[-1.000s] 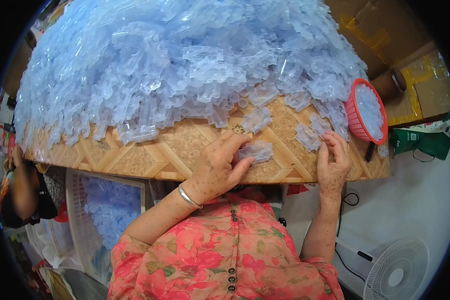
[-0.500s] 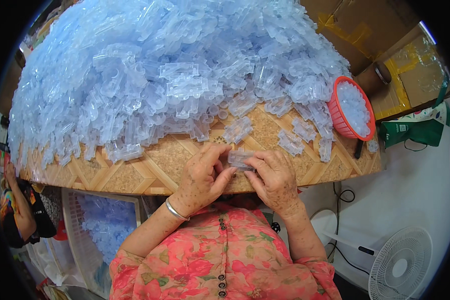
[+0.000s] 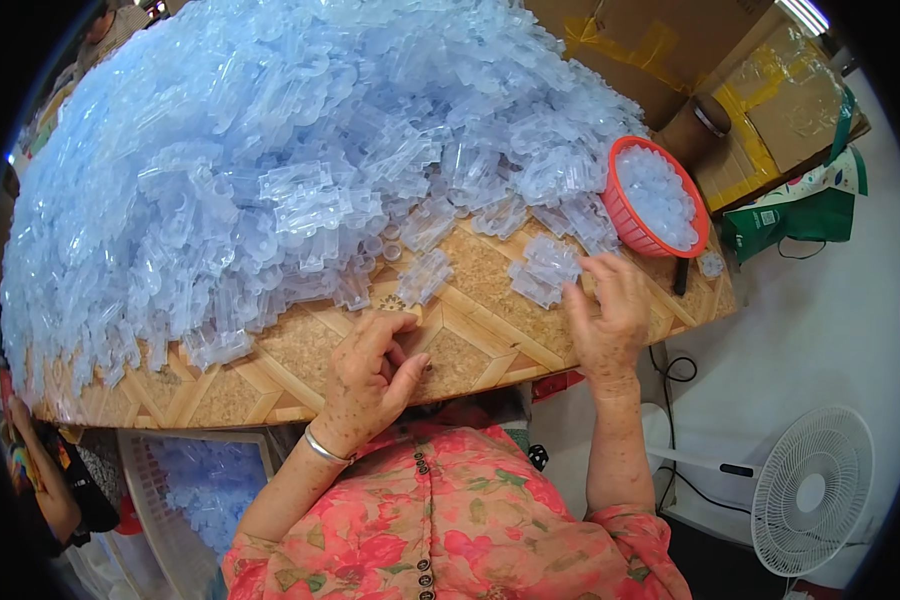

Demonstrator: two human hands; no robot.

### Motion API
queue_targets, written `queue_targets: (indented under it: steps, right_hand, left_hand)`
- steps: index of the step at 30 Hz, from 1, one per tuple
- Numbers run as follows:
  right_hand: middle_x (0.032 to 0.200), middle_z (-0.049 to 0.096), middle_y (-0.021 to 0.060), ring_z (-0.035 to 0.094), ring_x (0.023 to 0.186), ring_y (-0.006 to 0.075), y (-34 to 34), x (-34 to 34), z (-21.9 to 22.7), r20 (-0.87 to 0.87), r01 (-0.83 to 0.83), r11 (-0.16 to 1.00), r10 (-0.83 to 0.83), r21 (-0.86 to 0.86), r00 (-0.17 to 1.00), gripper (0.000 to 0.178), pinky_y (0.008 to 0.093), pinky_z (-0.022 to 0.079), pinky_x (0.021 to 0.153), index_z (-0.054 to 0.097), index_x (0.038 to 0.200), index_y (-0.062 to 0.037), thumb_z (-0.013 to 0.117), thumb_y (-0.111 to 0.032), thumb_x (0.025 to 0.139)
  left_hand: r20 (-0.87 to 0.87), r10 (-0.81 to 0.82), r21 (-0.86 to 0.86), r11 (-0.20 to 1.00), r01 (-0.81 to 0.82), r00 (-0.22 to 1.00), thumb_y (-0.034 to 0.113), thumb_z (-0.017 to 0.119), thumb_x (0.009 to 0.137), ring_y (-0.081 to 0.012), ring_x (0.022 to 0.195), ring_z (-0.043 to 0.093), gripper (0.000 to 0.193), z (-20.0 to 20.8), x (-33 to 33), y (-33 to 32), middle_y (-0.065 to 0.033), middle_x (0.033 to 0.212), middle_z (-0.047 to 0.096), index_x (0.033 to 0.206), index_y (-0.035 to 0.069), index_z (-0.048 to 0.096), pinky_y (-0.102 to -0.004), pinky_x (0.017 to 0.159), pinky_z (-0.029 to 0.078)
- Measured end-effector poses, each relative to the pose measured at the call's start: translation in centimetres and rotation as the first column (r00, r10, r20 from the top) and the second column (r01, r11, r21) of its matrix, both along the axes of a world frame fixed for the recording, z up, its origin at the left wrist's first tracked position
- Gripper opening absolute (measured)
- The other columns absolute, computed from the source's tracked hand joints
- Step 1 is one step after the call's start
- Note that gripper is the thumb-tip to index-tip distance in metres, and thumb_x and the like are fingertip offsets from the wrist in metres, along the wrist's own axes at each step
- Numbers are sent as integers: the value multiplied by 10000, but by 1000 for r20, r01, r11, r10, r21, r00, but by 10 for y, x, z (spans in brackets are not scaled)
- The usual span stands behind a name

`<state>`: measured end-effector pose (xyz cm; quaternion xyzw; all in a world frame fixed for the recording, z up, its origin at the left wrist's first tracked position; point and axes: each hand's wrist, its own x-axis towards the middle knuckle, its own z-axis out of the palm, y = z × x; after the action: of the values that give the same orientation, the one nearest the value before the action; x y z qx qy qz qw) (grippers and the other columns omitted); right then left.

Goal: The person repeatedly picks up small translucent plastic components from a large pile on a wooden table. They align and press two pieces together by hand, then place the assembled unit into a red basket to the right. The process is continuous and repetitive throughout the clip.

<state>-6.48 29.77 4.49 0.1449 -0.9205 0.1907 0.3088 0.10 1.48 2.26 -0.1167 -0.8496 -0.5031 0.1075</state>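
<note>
My right hand rests over the table's right part, thumb and fingers apart, their tips at the edge of a cluster of clear plastic pieces. Whether the fingertips touch the nearest piece I cannot tell. My left hand, with a silver bangle at the wrist, lies by the table's front edge. Its fingers are curled and its thumb stands apart, with nothing seen between them. Just beyond it is a single clear plastic piece. A huge heap of bluish clear plastic pieces covers the far and left side.
A red plastic basket of small whitish pieces stands at the right. Behind it are cardboard boxes, and a green bag hangs beside them. A white fan is at lower right; a crate sits below the table at left.
My hands have separated. The right one moved right to the loose pieces, and the clear piece held between my hands is no longer there. The view has shifted, with the basket now further left.
</note>
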Motion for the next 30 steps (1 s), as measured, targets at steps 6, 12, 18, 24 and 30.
queue_targets:
  steps: [6, 12, 18, 24, 30]
  right_hand:
    - [1092, 665, 110, 621, 1016, 325, 48, 23, -16, 114, 225, 972, -231, 63, 966, 283, 447, 462, 925, 694, 1061, -69, 800, -157, 814]
    - [1078, 648, 106, 595, 1070, 319, 38, 48, -17, 330, 76, 988, -27, -137, 944, 355, 454, 458, 940, 681, 1094, -68, 824, -206, 799]
    - [1214, 614, 125, 570, 1150, 354, 38, 37, -8, 210, 136, 990, -141, 41, 968, 551, 473, 449, 1001, 655, 1204, -62, 883, -226, 730]
    - [1135, 657, 108, 635, 1051, 315, 35, 46, -12, 413, 93, 987, -31, -131, 910, 495, 423, 510, 909, 675, 1154, -52, 883, -168, 721]
    - [1070, 678, 98, 650, 1017, 307, 20, 54, -7, 376, -109, 982, 160, -153, 913, 402, 410, 525, 872, 711, 1043, -56, 885, -162, 696]
  left_hand:
    - [12, -5, -5, 1000, 5, 1000, 0, 777, 814, -173, 653, 622, 356, 1, 0, 1, -108, 975, 626, 1143, 1, 641, -290, 568, 500]
    - [5, -7, -3, 1000, 7, 1000, -28, 766, 814, -80, 655, 570, 355, -3, 1, 0, -73, 1028, 631, 1152, -13, 655, -212, 536, 431]
    - [23, -10, -23, 1000, 11, 1000, -1, 773, 812, -151, 644, 616, 352, 2, 0, 1, -104, 986, 627, 1139, -1, 644, -270, 550, 484]
    - [3, -18, 5, 1000, 18, 1000, -22, 768, 823, -70, 658, 564, 342, -4, 0, 0, -71, 1026, 630, 1148, -14, 658, -205, 535, 426]
    - [8, -15, -6, 1000, 15, 1000, 3, 775, 816, -157, 644, 618, 338, 0, 1, 0, -107, 989, 635, 1130, -4, 650, -276, 553, 486]
